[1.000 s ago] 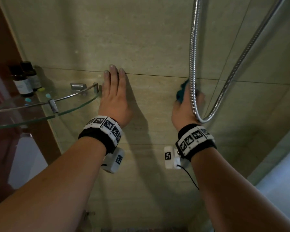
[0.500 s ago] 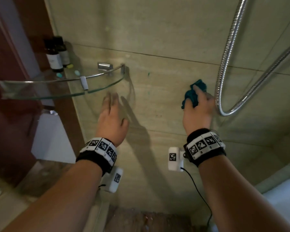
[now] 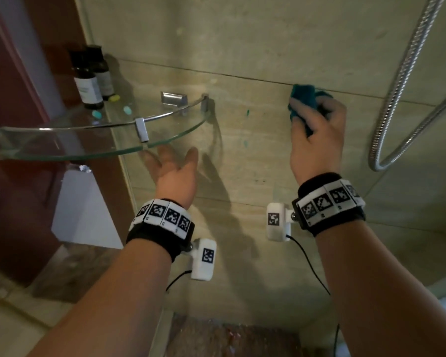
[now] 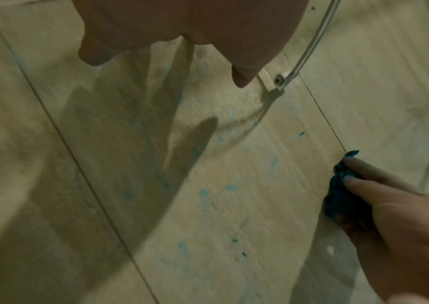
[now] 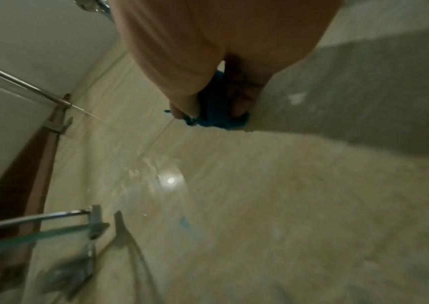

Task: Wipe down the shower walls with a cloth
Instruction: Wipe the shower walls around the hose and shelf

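Observation:
My right hand (image 3: 317,130) grips a bunched teal cloth (image 3: 303,97) and presses it against the beige tiled shower wall (image 3: 255,140) just below a grout line. The cloth (image 4: 338,195) shows under the right fingers in the left wrist view, and the cloth (image 5: 216,111) peeks out under the palm in the right wrist view. Small teal smears (image 4: 230,187) dot the tile left of the cloth. My left hand (image 3: 173,168) hangs just off the wall beneath the glass shelf, fingers relaxed and empty.
A curved glass corner shelf (image 3: 165,140) with a chrome rail juts out at the left, carrying two dark bottles (image 3: 88,83) and small pastel pieces. A metal shower hose (image 3: 397,104) loops down at the right. A dark wooden door frame stands at far left.
My left hand came off the wall and dropped below the glass shelf. My right hand with the cloth moved left, away from the hose, while the view shifted down and left.

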{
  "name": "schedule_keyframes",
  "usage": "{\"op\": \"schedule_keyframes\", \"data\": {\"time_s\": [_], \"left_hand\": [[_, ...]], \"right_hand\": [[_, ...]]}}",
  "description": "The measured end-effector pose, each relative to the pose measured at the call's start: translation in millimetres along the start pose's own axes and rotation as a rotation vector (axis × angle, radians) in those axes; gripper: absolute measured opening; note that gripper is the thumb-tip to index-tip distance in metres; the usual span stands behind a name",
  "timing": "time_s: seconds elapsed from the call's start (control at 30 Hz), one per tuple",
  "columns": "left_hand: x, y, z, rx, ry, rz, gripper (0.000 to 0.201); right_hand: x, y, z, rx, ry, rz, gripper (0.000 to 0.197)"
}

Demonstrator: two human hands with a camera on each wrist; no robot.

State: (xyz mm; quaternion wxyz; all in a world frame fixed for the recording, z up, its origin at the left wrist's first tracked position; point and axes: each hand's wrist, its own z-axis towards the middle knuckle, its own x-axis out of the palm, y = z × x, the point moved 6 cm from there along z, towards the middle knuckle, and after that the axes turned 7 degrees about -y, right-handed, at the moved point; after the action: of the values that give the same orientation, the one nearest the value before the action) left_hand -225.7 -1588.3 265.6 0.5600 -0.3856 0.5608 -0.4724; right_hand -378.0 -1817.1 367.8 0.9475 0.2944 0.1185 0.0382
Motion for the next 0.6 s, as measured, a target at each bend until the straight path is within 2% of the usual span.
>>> {"op": "schedule_keyframes", "data": {"time_s": [0.2, 0.27, 0.4, 0.47, 0.6], "left_hand": [[25, 4, 12, -0.003, -0.076, -0.003, 0.091], [30, 4, 14, 0.018, -0.113, -0.008, 0.092], [31, 6, 15, 0.036, -0.156, -0.033, 0.091], [33, 9, 17, 0.032, -0.156, -0.04, 0.092], [39, 11, 24, 0.029, -0.177, -0.039, 0.11]], "right_hand": [[20, -29, -62, -0.253, 0.235, -0.167, 0.035], [24, -33, -78, -0.227, 0.23, -0.135, 0.045], [24, -37, -80, -0.209, 0.204, -0.106, 0.03], [21, -40, -74, -0.189, 0.183, -0.084, 0.031], [3, -42, -53, -0.034, 0.072, -0.064, 0.04]]}}
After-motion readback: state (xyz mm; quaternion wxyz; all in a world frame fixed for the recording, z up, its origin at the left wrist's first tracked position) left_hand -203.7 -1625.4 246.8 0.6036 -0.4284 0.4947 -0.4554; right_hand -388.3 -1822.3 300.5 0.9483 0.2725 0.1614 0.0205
